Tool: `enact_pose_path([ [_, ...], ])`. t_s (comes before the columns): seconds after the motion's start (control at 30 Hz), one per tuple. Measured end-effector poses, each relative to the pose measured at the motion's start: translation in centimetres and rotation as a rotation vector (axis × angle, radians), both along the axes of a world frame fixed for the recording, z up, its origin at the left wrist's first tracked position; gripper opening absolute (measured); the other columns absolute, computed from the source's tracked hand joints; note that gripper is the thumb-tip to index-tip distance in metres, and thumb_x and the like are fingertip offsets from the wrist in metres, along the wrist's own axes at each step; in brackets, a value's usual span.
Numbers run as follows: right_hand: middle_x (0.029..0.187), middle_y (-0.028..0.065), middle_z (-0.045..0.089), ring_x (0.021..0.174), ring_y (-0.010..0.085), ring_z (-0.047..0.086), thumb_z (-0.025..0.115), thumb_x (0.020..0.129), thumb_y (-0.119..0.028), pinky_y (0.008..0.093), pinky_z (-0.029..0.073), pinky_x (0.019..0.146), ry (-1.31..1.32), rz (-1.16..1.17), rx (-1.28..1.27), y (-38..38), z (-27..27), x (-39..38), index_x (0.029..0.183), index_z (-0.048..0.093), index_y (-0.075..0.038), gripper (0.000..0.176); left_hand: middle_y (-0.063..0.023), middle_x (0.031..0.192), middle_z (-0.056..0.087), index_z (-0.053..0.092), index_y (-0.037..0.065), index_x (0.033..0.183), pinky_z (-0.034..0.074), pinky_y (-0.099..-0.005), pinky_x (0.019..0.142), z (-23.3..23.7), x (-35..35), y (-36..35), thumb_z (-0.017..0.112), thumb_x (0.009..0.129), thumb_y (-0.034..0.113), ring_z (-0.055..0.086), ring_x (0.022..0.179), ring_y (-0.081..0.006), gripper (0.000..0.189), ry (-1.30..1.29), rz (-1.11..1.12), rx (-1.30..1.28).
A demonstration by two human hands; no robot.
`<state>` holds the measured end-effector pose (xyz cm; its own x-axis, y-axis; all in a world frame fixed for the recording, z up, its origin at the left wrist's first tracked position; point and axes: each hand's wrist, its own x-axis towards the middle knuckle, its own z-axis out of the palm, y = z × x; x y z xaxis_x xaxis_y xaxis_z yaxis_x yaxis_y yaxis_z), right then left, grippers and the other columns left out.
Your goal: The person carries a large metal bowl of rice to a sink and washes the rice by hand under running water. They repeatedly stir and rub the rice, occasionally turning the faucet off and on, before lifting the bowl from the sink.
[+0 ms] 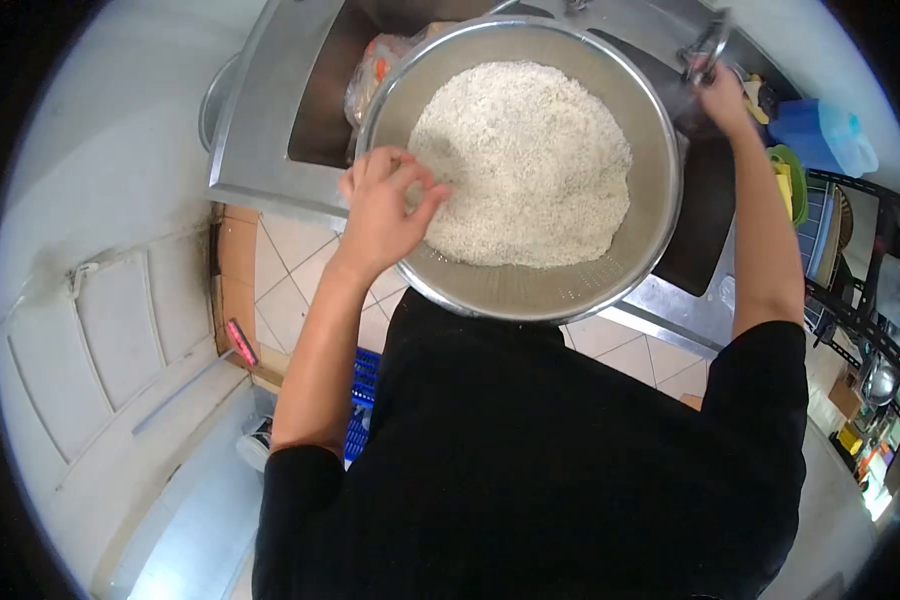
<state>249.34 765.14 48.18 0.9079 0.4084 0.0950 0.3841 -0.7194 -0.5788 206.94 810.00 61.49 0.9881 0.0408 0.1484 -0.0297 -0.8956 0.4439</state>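
A large metal colander [656, 250] spans the sink close against my body. Inside it is a wide heap of small pale grains [530, 165] that look like rice; small holes show in its lower wall. My left hand [385, 205] is over the colander's left rim, fingers loosely bent and apart, the thumb and fingertips above the edge of the grains. Nothing shows in that hand. Reaching to the upper right, my right hand [722, 98] is closed around a metal faucet [705, 55], which is blurred. A faint haze beside it may be spray.
Left of the colander, a plastic bag [375, 70] with something orange lies in the dark sink basin [315, 110]. A blue container [815, 135] and green basket [792, 185] stand at right, near a black rack [840, 310]. A blue crate [363, 385] sits on the tiled floor.
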Motion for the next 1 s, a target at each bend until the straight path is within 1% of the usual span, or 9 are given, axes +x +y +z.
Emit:
enact_pose_path([
  [0.1, 0.102, 0.0119, 0.071, 0.098, 0.0173, 0.067, 0.078, 0.080, -0.007, 0.0312, 0.051, 0.091, 0.195, 0.112, -0.118, 0.4, 2.2, -8.9, 0.123, 0.063, -0.009, 0.045, -0.0144, 0.100, 0.062, 0.067, 0.003, 0.091, 0.045, -0.0416, 0.091, -1.0, 0.1, 1.7, 0.070, 0.088, 0.008, 0.058, 0.101, -0.0331, 0.007, -0.114, 0.170, -0.265],
  [0.17, 0.102, 0.0100, 0.071, 0.099, 0.0173, 0.066, 0.076, 0.081, -0.005, 0.0311, 0.050, 0.091, 0.262, 0.111, -0.133, 0.2, 2.6, -10.2, 0.123, 0.063, -0.008, 0.045, -0.0149, 0.100, 0.062, 0.066, 0.002, 0.091, 0.045, -0.0420, 0.091, -1.6, 0.3, 2.8, 0.069, 0.089, 0.007, 0.058, 0.101, -0.0338, 0.007, -0.159, 0.238, -0.270],
  [0.27, 0.112, 0.0033, 0.068, 0.104, 0.0179, 0.064, 0.071, 0.086, -0.001, 0.0321, 0.052, 0.089, 0.373, 0.011, 0.326, -0.2, 5.5, -9.5, 0.125, 0.062, -0.005, 0.040, -0.0172, 0.105, 0.061, 0.064, 0.001, 0.100, 0.046, -0.0431, 0.092, -2.9, 0.2, 4.9, 0.067, 0.090, 0.007, 0.057, 0.104, -0.0350, 0.012, -0.167, 0.293, -0.191],
  [0.33, 0.123, 0.0078, 0.064, 0.111, 0.0175, 0.064, 0.067, 0.095, -0.014, 0.0354, 0.056, 0.094, 0.538, -0.186, 0.563, 3.7, 12.7, -10.5, 0.132, 0.056, -0.006, 0.039, -0.0199, 0.112, 0.058, 0.062, 0.001, 0.112, 0.046, -0.0427, 0.094, -3.2, 0.8, 5.5, 0.064, 0.093, 0.008, 0.056, 0.107, -0.0355, 0.021, -0.169, 0.305, -0.120],
  [0.4, 0.123, 0.0087, 0.064, 0.113, 0.0191, 0.064, 0.067, 0.096, -0.018, 0.0381, 0.058, 0.095, 0.646, -0.034, 0.659, 5.1, 15.2, -9.6, 0.133, 0.053, -0.005, 0.042, -0.0233, 0.120, 0.056, 0.056, 0.000, 0.127, 0.046, -0.0443, 0.098, -4.5, 1.7, 5.9, 0.061, 0.096, 0.012, 0.055, 0.112, -0.0387, 0.033, -0.096, 0.326, -0.181],
  [0.5, 0.118, 0.0078, 0.065, 0.107, 0.0184, 0.067, 0.069, 0.096, -0.019, 0.0362, 0.061, 0.089, 0.755, 0.029, 0.443, 9.8, 12.2, -12.0, 0.129, 0.054, -0.003, 0.040, -0.0255, 0.117, 0.062, 0.052, -0.002, 0.137, 0.049, -0.0414, 0.094, -8.2, 2.7, 7.4, 0.055, 0.103, 0.023, 0.060, 0.107, -0.0384, 0.042, -0.006, 0.313, -0.204],
  [0.6, 0.113, 0.0054, 0.066, 0.102, 0.0166, 0.068, 0.068, 0.098, -0.019, 0.0339, 0.063, 0.086, 0.764, -0.075, 0.562, 14.9, 10.2, -14.7, 0.127, 0.054, -0.003, 0.036, -0.0294, 0.109, 0.066, 0.049, -0.003, 0.137, 0.050, -0.0479, 0.090, -8.7, 3.8, 8.0, 0.053, 0.103, 0.024, 0.064, 0.102, -0.0463, 0.044, 0.166, 0.384, -0.331],
  [0.77, 0.105, 0.0030, 0.066, 0.094, 0.0117, 0.067, 0.069, 0.098, -0.024, 0.0277, 0.061, 0.085, 0.748, -0.130, 0.842, 17.6, 10.6, -13.9, 0.122, 0.059, -0.004, 0.033, -0.0293, 0.101, 0.068, 0.053, -0.003, 0.124, 0.051, -0.0483, 0.085, -9.1, 4.1, 8.2, 0.053, 0.104, 0.024, 0.068, 0.096, -0.0452, 0.034, 0.183, 0.382, -0.495],
  [1.0, 0.108, 0.0041, 0.068, 0.101, 0.0143, 0.068, 0.073, 0.094, -0.028, 0.0291, 0.057, 0.087, 0.743, -0.355, 0.358, 17.3, 12.3, -17.1, 0.123, 0.061, -0.003, 0.040, -0.0294, 0.095, 0.067, 0.050, -0.002, 0.113, 0.050, -0.0487, 0.081, -11.6, 4.2, 10.0, 0.054, 0.103, 0.025, 0.067, 0.090, -0.0450, 0.028, 0.215, 0.229, -0.877],
])
